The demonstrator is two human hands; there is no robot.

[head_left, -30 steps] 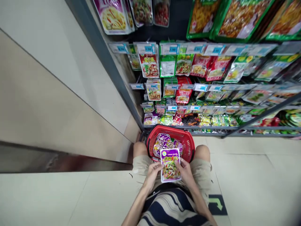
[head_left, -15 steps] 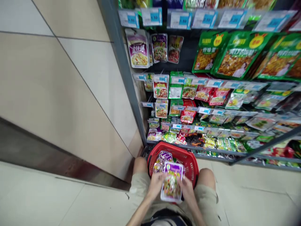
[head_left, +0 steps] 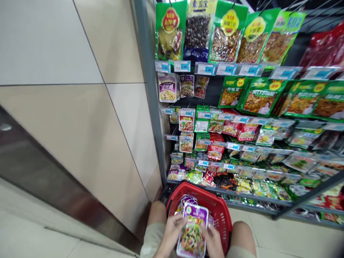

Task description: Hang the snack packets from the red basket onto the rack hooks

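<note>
**Q:** Log the hands first. What state are they in?

**A:** Both closed. Your left hand [head_left: 172,233] and your right hand [head_left: 213,242] grip the purple-topped pouch [head_left: 191,236] between them, one at each long side. The picture of a vegetable dish on its face points up toward your head camera.

**Q:** Position of the pouch?

**A:** Held low, over the near part of the red plastic basket [head_left: 219,215], which sits between your knees. It is not resting on the loose pouches [head_left: 188,201] already in the basket, though it partly hides them. Similar purple-topped pouches [head_left: 186,86] hang on the metal rack [head_left: 150,89] ahead of you, above a row of blue-marked price tags [head_left: 205,68].

**Q:** Step in hand, as you judge it?

**A:** Probably inspecting or sorting this pouch over the basket. It has not been let go.

**Q:** What does the next move call for?

**A:** To put it with the others, you would need to lower it inside the rim and open both hands. To check it further, keep your grip and hold it clear of the rim.
</note>
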